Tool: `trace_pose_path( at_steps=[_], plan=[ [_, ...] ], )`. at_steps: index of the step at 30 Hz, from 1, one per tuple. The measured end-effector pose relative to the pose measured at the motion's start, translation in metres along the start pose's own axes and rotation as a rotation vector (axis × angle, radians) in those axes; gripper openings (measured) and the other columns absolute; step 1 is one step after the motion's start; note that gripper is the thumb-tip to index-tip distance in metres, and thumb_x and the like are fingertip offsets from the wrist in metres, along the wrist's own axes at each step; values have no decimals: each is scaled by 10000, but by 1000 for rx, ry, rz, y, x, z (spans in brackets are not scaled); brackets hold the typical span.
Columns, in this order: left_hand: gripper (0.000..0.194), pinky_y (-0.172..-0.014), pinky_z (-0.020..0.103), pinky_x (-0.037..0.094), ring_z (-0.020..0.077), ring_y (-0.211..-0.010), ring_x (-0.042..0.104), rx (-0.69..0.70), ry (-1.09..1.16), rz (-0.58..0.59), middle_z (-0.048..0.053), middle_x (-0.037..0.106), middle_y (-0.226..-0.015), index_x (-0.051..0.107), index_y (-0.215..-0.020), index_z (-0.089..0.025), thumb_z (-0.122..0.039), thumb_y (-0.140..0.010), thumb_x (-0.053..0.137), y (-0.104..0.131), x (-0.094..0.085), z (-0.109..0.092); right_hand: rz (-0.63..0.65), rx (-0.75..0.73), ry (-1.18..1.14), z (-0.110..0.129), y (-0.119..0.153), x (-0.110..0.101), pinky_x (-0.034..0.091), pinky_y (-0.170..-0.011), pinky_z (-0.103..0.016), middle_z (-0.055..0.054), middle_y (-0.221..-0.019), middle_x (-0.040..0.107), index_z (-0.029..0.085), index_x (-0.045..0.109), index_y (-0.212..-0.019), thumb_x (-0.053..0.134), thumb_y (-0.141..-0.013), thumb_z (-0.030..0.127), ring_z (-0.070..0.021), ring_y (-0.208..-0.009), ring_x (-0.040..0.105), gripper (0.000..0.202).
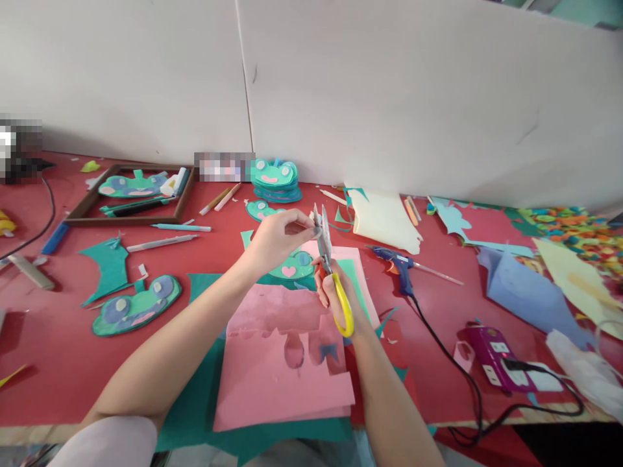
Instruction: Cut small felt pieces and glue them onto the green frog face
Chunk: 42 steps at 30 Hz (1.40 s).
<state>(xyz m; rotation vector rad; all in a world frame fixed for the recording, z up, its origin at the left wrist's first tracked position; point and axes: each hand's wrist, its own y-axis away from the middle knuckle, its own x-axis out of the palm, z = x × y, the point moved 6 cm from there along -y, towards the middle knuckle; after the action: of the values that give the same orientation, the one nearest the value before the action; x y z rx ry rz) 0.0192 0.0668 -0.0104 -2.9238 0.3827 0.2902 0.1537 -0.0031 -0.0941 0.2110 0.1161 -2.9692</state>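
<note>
Scissors (344, 305) with a yellow and red handle are gripped in my right hand (335, 288), their blades pointing up and slightly apart. My left hand (277, 241) is pinched together beside the blades; what its fingertips hold is too small to make out. Below both hands lies a pink felt sheet (287, 395) with cut-out holes, on top of a larger teal felt sheet (195, 389). Just beyond it, partly behind my hands, a green frog face (288, 268) with a pink heart rests on the table.
Left are a finished-looking frog face (139, 308), teal scrap (109, 266) and brown frame (127, 220) holding markers. A stack of frog faces (275, 178) stands by the wall. Right are a blue glue gun (400, 267), its cable, a purple power strip (494, 357) and blue felt (530, 285).
</note>
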Motion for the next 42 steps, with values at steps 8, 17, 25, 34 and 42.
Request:
trace_pose_path(
  at_steps=[8, 17, 25, 34, 42],
  plan=[
    [124, -725, 266, 536, 161, -799, 675, -5, -15, -2, 14, 706, -832, 607, -746, -185, -297, -741, 661, 0, 0, -1, 0, -18, 36, 1, 0, 0, 308, -460, -221, 37, -693, 392, 229, 479, -1109, 384, -861, 635, -84, -508, 324, 484],
    [129, -714, 263, 536, 160, -792, 674, -1, -16, -3, 13, 705, -820, 605, -745, -181, -297, -738, 660, 0, -1, -1, 2, -13, 10, 1, 0, 0, 299, -449, -222, 36, -694, 397, 230, 481, -1106, 414, -854, 626, -81, -500, 316, 474],
    [135, -705, 264, 539, 163, -792, 676, -9, -20, -5, 17, 707, -835, 608, -746, -182, -307, -741, 658, 0, -1, 0, -3, -22, 27, 0, 0, 0, 304, -447, -220, 32, -714, 392, 222, 482, -1102, 397, -862, 625, -78, -506, 320, 477],
    [113, -738, 283, 541, 170, -800, 678, 8, -27, 4, 18, 702, -823, 614, -750, -183, -288, -744, 654, -1, -1, 0, 0, -31, 46, 1, 0, 0, 313, -449, -228, 26, -711, 400, 217, 484, -1101, 395, -867, 618, -82, -509, 328, 473],
    [109, -715, 260, 537, 160, -795, 678, 8, -36, 9, 14, 703, -821, 609, -751, -184, -284, -744, 653, -1, -3, 0, -2, -31, 42, 2, 0, -1, 306, -442, -227, 32, -691, 394, 214, 488, -1098, 412, -860, 617, -84, -507, 331, 474]
  ],
)
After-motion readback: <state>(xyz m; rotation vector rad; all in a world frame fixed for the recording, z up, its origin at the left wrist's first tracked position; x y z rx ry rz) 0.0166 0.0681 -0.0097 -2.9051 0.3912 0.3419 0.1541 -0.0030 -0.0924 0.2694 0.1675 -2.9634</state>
